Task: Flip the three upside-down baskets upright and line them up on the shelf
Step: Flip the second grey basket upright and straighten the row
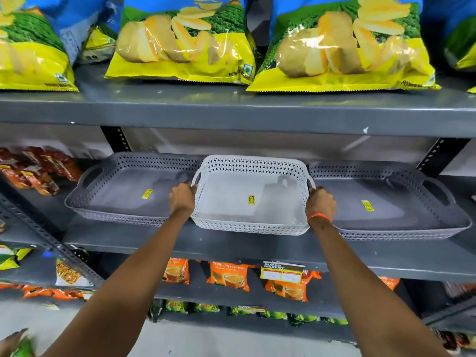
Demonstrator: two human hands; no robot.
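Note:
Three perforated plastic baskets stand side by side on the grey middle shelf [252, 249], all with their open side up. The white basket [251, 225] is in the middle, tilted slightly toward me. My left hand [182, 198] grips its left handle and my right hand [320, 203], with an orange band on the wrist, grips its right handle. A grey basket [123, 215] sits to the left, another grey basket [401, 231] to the right. Each carries a small yellow sticker inside.
Large yellow chip bags [180, 45] fill the shelf above, whose edge hangs close over the baskets. Red packets [38, 171] lie on the left. Orange tea packs [229, 275] sit on the shelf below. Another person's hand [13, 342] shows at the bottom left.

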